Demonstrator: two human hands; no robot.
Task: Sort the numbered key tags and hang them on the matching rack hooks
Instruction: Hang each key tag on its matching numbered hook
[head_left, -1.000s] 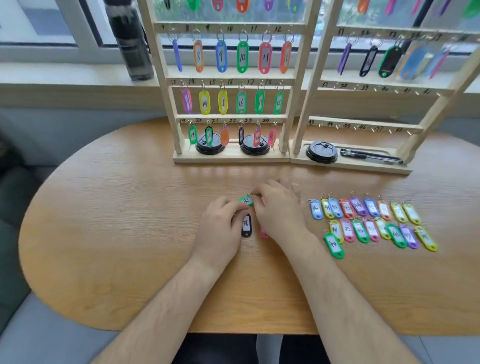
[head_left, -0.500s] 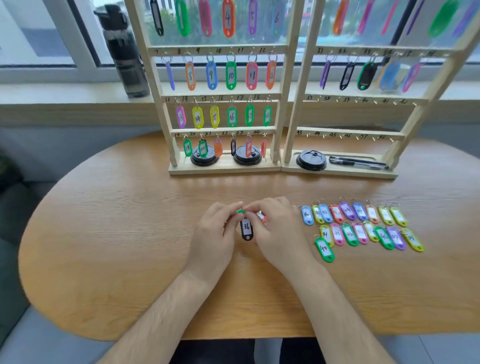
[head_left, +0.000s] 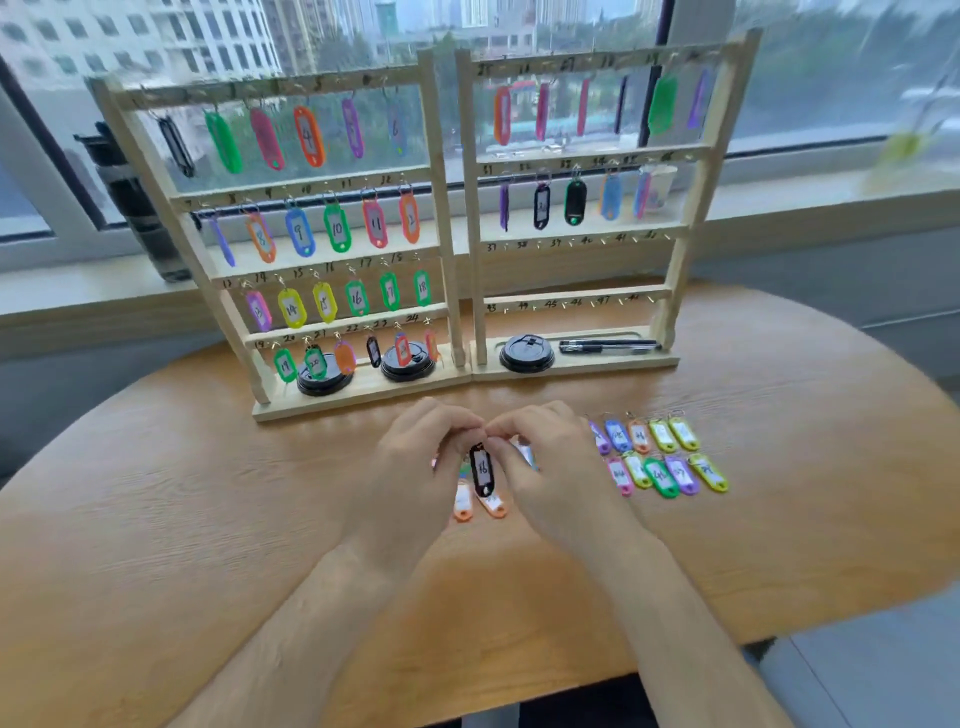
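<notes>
Grip: left hand (head_left: 415, 467) and right hand (head_left: 553, 467) pinch black tag (head_left: 482, 470) at its top. It hangs lengthwise below the fingertips. Right rack (head_left: 597, 362) lies nearer the right hand.

The left hand (head_left: 415, 470) and right hand (head_left: 558, 467) meet fingertip to fingertip, backs facing up, fingers curled, together pinching the top of a black key tag (head_left: 481, 470).
</notes>
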